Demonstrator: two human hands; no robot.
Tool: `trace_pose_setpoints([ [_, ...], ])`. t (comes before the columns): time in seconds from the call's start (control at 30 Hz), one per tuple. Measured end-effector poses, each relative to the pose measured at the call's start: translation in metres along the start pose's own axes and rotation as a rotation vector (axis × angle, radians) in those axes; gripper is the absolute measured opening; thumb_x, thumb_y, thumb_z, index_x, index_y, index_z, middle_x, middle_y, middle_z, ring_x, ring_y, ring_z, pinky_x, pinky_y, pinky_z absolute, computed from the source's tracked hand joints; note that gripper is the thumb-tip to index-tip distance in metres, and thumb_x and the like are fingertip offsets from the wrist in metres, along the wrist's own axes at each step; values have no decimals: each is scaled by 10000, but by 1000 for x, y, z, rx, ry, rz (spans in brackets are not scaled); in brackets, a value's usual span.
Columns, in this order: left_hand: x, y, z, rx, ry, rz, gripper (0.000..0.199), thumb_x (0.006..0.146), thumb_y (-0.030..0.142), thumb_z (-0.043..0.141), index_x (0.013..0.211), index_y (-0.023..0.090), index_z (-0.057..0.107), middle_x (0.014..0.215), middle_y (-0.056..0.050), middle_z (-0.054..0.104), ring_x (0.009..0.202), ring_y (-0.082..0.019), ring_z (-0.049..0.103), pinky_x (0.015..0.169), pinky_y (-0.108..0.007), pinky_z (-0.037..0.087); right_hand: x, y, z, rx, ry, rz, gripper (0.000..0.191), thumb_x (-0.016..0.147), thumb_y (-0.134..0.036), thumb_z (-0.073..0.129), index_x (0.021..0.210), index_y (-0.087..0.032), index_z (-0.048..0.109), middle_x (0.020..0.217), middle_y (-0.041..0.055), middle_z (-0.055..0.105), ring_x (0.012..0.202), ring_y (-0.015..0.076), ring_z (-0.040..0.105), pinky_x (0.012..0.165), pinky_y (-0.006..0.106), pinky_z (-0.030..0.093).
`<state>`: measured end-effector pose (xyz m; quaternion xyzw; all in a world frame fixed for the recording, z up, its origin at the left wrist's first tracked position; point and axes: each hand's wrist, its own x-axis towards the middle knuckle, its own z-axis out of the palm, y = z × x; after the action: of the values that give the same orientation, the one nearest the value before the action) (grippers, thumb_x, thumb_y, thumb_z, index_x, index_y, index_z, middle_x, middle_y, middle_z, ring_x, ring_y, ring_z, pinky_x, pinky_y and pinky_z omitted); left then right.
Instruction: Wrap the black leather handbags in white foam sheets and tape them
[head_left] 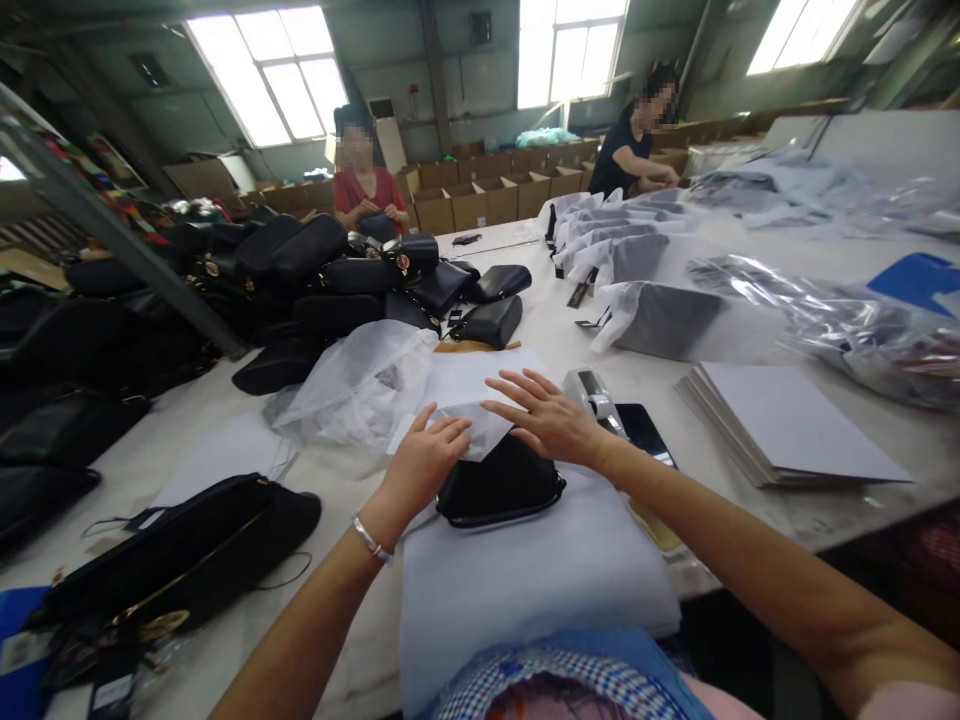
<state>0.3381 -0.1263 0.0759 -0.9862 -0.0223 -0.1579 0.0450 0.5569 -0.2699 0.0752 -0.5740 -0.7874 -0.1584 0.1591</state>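
Note:
In front of me a small black bag (501, 488) lies on white sheets (532, 570). A thin translucent white sheet (480, 430) covers its far edge. My left hand (429, 455) rests at the left end of that sheet with its fingers apart. Over the sheet's right side, my right hand (546, 415) is spread, palm down, and nothing shows in its grip. Crumpled translucent wrapping (360, 385) sits just beyond my left hand. A tape dispenser (596, 400) and a dark phone (645, 435) are to the right of my right hand.
Black bags (300, 260) are heaped at the back left; a larger black bag (187, 550) lies near left. On the right are stacked grey-white boards (795, 420), wrapped bags (660, 320) and clear plastic (847, 320). Two people work across the table, before cardboard boxes (499, 200).

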Motion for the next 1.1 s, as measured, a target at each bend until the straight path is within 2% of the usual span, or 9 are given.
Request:
trace_pose_setpoints([
  [0.07,-10,10,10,-14,6,-8,252,935,60,481,1011,188,683,1254,-91,693,1154,-231,643,1104,-489,422,11,8,-2,28,-128,-80,653,777,-23,604,1399,-197,509,1609,114,301,1506,292,183,1202,551,232],
  [0.2,-22,20,23,-1,35,-39,226,942,81,493,1049,163,674,1303,-120,663,1201,-258,619,1041,-443,486,28,19,-2,34,-275,-233,397,705,-50,644,1084,-165,670,1522,121,444,1473,320,266,1199,579,199],
  [0.33,-28,17,31,-5,69,-63,235,967,113,472,1090,164,666,1339,-115,644,1277,-255,573,1063,-429,476,25,23,-6,-18,-305,-293,240,721,-128,690,955,-176,664,1163,83,685,1350,287,451,1214,563,149],
  [0.43,-30,11,35,-12,89,-83,322,975,109,444,1237,182,616,1413,-111,588,1336,-252,523,1097,-454,445,10,22,-11,-88,-259,-236,142,772,-109,652,890,-187,647,950,54,698,1171,236,569,1217,523,146],
  [0.53,-31,2,35,10,106,-134,471,951,58,422,1396,188,504,1447,-116,554,1350,-266,509,1112,-496,420,-7,21,-14,-171,-197,-118,207,790,-20,584,887,-189,652,840,38,677,1017,219,593,1196,493,189],
  [0.7,-38,-14,28,29,138,-147,427,930,26,410,1263,182,628,1223,-98,715,1089,-231,692,995,-431,527,-17,23,-18,-309,-181,90,221,841,-10,519,829,-174,667,787,80,662,861,238,570,988,437,367],
  [0.83,-52,-17,21,49,157,-139,419,928,28,427,1272,161,625,1249,-109,701,1111,-247,684,984,-431,539,-23,13,-22,-367,-247,194,219,851,-29,537,766,-189,660,718,62,643,750,226,551,819,403,386],
  [0.97,-65,-12,27,64,123,-126,467,920,16,417,1331,159,588,1303,-112,669,1159,-251,664,957,-409,560,-45,-7,-17,-368,-242,208,252,894,-46,511,975,-189,702,754,49,646,742,223,545,817,399,382],
  [1.1,-75,-6,40,49,87,-122,519,913,11,404,1388,169,541,1376,-116,615,1216,-252,629,972,-402,559,-73,-17,2,-341,-165,295,327,911,-68,528,1172,-185,687,878,66,679,799,216,558,825,369,397],
])
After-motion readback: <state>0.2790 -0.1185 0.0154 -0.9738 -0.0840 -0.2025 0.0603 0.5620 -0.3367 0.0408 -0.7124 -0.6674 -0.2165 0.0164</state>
